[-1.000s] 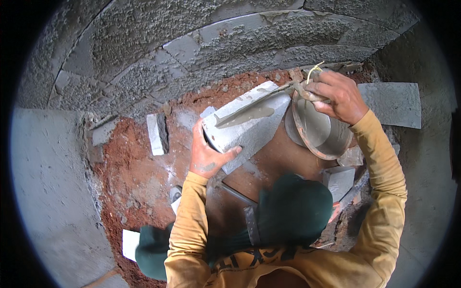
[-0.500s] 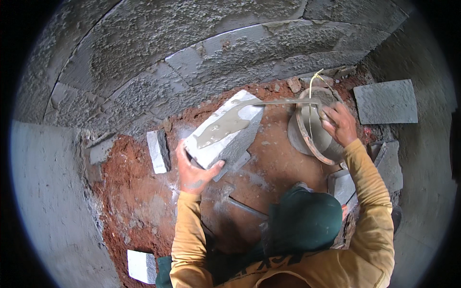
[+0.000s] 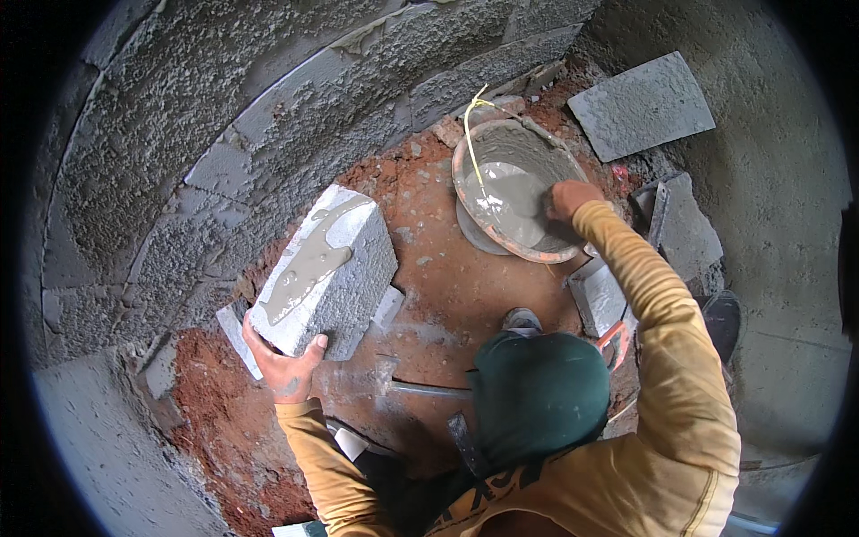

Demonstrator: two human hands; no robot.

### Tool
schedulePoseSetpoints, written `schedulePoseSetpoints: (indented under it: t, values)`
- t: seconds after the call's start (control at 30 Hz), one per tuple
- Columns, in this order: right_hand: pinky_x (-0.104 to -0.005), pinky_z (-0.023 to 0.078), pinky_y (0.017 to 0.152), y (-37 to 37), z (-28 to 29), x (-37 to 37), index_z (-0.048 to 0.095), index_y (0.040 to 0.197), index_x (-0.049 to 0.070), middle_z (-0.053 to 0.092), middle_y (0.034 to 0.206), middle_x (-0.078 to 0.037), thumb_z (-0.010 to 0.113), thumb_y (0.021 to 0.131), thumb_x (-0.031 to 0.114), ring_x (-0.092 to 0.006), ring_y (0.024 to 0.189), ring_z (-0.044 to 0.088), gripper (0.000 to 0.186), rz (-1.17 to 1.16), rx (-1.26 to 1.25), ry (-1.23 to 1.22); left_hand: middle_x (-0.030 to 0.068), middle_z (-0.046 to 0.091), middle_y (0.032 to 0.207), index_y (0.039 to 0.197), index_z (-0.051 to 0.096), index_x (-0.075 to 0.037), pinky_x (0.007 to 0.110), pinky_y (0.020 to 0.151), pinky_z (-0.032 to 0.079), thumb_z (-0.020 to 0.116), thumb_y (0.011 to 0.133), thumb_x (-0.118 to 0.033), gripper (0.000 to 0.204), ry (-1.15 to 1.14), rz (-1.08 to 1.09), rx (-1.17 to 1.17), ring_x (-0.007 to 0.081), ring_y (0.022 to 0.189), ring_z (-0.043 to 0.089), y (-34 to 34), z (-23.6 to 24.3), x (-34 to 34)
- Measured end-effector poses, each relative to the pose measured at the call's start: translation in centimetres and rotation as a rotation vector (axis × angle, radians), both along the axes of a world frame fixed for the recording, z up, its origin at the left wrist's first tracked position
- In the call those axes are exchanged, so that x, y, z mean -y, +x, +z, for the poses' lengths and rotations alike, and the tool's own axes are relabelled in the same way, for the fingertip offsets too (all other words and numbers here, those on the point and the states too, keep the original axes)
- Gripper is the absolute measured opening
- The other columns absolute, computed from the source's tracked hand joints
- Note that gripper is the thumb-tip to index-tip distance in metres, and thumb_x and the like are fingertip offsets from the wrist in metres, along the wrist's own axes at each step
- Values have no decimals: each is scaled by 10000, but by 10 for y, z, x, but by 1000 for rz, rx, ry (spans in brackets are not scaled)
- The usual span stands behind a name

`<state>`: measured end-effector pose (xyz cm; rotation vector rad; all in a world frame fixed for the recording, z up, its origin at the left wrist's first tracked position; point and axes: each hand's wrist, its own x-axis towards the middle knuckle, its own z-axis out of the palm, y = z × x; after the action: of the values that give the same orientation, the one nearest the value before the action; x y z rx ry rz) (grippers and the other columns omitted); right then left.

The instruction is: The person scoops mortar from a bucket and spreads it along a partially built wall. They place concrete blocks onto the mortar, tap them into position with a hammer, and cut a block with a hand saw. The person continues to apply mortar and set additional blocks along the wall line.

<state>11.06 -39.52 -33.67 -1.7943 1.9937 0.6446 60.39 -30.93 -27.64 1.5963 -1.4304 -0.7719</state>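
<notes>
My left hand (image 3: 284,369) grips the lower left end of a pale grey concrete block (image 3: 365,282), fingers on one side and thumb on the other. The block is tilted, and wet grey mortar (image 3: 313,259) is spread unevenly along its upper face. My right hand (image 3: 574,199) is closed, down inside a bucket (image 3: 463,183) at its right side. The trowel it held a moment ago is hidden in the bucket. Soupy mortar (image 3: 517,210) lies in the bucket, and a yellow cord (image 3: 471,134) runs over the rim.
A rough block wall (image 3: 331,107) curves along the far left. One flat slab (image 3: 642,106) lies beyond the bucket. Broken block pieces (image 3: 691,234) lie right of it, near an orange handle (image 3: 616,344). A metal bar (image 3: 431,391) lies on the red soil beside my green-clad knee (image 3: 546,389).
My right hand has gone from holding the trowel over the block to down inside the bucket. The view has shifted and turned; my left hand keeps its grip on the block.
</notes>
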Motion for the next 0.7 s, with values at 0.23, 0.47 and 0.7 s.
schedulePoseSetpoints:
  t: [0.23,0.47,0.7]
  values:
    - [-283,509,630,-58,5,-24,712,995,51,685,800,-56,740,697,272,-139,675,612,372,-414,669,114,145,428,1279,1386,271,41,364,1047,330,873,546,-232,1069,12,-14,-28,248,1190,433,9,-4,2]
    - [-266,479,643,-58,117,-15,701,973,-6,672,834,-43,737,674,220,-125,724,596,376,-329,799,-54,134,440,1237,1354,302,24,352,1023,343,866,527,-249,1038,51,-41,-18,246,1160,450,25,-2,6]
    - [-354,493,671,73,195,58,680,993,14,660,842,-98,670,683,249,-195,729,620,389,509,641,-292,146,441,1228,1347,302,37,345,1038,344,882,508,-232,1055,38,-61,-54,254,1173,448,33,-11,4]
